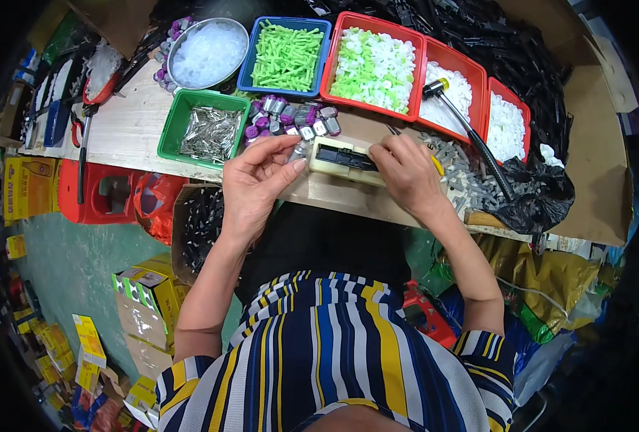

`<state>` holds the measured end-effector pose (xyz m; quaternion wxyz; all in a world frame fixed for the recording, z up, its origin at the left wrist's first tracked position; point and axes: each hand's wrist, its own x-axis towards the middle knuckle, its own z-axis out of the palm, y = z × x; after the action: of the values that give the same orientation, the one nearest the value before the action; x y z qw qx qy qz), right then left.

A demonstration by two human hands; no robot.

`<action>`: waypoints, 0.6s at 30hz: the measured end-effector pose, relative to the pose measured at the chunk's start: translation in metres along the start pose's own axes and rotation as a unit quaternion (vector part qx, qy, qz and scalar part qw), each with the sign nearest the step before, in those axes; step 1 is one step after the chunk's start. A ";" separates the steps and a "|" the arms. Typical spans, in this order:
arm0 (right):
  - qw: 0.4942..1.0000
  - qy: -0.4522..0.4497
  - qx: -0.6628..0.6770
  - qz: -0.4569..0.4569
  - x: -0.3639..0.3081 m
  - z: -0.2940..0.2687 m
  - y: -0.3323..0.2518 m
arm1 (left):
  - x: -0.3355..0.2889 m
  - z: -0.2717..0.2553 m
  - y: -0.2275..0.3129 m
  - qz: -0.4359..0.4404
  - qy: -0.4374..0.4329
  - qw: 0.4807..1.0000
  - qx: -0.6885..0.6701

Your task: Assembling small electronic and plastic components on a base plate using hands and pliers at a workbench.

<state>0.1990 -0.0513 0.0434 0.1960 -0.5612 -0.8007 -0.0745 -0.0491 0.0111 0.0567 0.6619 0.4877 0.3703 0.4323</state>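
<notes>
My left hand [260, 176] pinches a small silvery piece [299, 150] between thumb and fingertips, just left of a cream block [327, 166]. A long black plastic part [343, 155] lies in the block's recess. My right hand [409, 171] is closed over the right end of the block and the black part, its fingertips curled down. What those fingers hold is hidden. A yellow tool handle [438, 165] shows beside the right hand, and a dark thin tip sticks out above it; whether the hand grips this tool I cannot tell.
Silver-and-purple pieces [291, 115] are heaped behind the block. Around stand a green bin of metal pins [167, 137], a blue bin of green sticks [243, 81], red bins [327, 90] of white and green pieces, and a metal bowl [244, 43]. A hammer [478, 140] leans at right.
</notes>
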 end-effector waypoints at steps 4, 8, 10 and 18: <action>0.995 0.030 0.080 0.042 0.000 -0.003 0.001 | 0.000 -0.002 -0.005 -0.034 0.003 0.999 -0.010; 0.947 0.022 0.290 0.134 0.009 -0.017 -0.011 | 0.002 0.009 -0.008 0.124 -0.046 0.978 0.159; 0.932 0.008 0.341 0.124 0.018 -0.022 -0.021 | 0.003 0.016 -0.008 0.150 -0.059 0.967 0.199; 0.923 0.004 0.378 0.067 0.016 -0.014 -0.022 | 0.005 0.030 -0.011 0.127 -0.101 0.971 0.176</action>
<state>0.1767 -0.0502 0.0652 0.4014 -0.4975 -0.7291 0.2446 -0.0179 0.0045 0.0530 0.5394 0.6811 0.3068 0.3888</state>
